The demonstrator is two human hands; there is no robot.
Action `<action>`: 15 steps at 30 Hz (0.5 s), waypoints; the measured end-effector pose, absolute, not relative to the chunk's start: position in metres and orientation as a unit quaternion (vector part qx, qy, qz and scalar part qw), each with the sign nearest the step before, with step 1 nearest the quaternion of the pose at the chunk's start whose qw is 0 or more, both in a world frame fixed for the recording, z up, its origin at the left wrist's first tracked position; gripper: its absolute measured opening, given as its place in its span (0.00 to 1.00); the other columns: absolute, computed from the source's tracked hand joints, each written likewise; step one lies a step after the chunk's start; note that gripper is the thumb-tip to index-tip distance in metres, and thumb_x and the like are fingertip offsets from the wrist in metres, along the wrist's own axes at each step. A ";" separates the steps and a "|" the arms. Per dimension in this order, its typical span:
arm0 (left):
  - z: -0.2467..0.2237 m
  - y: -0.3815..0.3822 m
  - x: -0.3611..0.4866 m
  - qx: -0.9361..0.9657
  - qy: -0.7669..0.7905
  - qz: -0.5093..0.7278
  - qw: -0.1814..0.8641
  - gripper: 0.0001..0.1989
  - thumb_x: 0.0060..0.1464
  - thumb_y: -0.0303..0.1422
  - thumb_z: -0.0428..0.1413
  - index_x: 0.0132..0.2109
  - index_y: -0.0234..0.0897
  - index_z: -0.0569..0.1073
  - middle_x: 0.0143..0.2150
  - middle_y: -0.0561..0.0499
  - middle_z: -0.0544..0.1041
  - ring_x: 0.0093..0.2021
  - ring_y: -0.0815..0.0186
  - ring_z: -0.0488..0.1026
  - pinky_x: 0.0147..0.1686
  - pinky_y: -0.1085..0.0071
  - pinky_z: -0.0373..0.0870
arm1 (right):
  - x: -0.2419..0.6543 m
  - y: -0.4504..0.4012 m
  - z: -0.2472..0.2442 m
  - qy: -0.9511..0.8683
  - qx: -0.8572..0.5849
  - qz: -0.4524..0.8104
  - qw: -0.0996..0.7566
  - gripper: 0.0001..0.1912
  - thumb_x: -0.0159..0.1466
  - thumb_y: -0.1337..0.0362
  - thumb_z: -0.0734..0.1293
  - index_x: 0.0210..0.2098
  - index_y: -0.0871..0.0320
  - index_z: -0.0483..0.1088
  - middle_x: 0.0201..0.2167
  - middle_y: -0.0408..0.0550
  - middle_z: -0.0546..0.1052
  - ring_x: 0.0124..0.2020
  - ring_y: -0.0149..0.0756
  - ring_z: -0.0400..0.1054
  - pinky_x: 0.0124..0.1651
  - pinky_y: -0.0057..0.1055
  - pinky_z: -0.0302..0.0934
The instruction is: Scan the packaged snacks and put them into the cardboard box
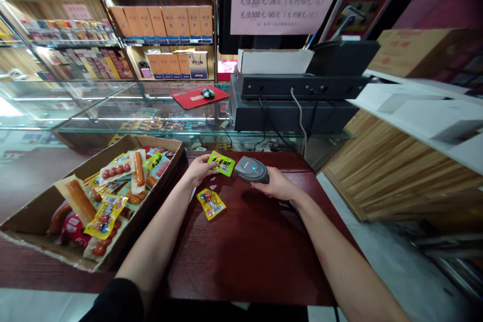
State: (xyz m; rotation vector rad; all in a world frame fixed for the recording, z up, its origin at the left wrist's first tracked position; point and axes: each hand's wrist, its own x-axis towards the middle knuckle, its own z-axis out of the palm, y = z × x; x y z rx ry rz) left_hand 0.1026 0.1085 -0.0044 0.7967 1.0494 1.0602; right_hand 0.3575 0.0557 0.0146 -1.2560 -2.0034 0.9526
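Green snack packet (221, 163): held just above the dark red tabletop (249, 246), at centre frame, tilted slightly. Left hand (198, 167) grips its left edge, fingers pinched on the packet. Right hand (277, 186) sits just right of the packet, fingers wrapped around a grey handheld scanner (251, 169); scanner head points toward the packet, a small blue light showing on its top. Packet and scanner head nearly touch.

Yellow snack packet (211, 204) lies flat on the tabletop, just below the left hand, apart from it.

Left of frame: open cardboard box (33, 216) on the tabletop, holding sausages and assorted snack packets.

Beyond the tabletop, upper centre: glass display case (151, 110) carrying a red mouse pad (194, 96) with a mouse (207, 93). Upper right: black machine (298, 93) with cables trailing down. Upper left: shelves (113, 25) stocked with boxed goods.
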 end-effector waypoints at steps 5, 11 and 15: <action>-0.012 0.109 0.097 0.327 0.462 0.489 0.663 0.13 0.39 0.21 0.68 0.33 0.28 0.74 0.35 0.42 0.80 0.33 0.61 0.79 0.32 0.69 0.79 | 0.356 0.056 0.013 -0.767 -0.459 0.349 0.283 0.20 0.54 0.63 0.70 0.46 0.62 0.74 0.33 0.49 0.80 0.38 0.40 0.74 0.42 0.33 0.67; -0.017 0.110 0.097 0.324 0.465 0.494 0.659 0.15 0.35 0.23 0.70 0.31 0.29 0.73 0.31 0.45 0.79 0.30 0.64 0.78 0.32 0.68 0.79 | 0.358 0.059 0.008 -0.783 -0.445 0.336 0.276 0.22 0.53 0.64 0.71 0.48 0.61 0.74 0.42 0.51 0.80 0.42 0.42 0.74 0.48 0.34 0.65; -0.017 0.110 0.097 0.327 0.462 0.494 0.660 0.15 0.35 0.22 0.70 0.32 0.29 0.74 0.32 0.44 0.80 0.31 0.62 0.79 0.33 0.67 0.78 | 0.359 0.059 0.008 -0.786 -0.442 0.337 0.269 0.22 0.54 0.64 0.71 0.48 0.61 0.74 0.42 0.51 0.80 0.43 0.42 0.74 0.49 0.34 0.64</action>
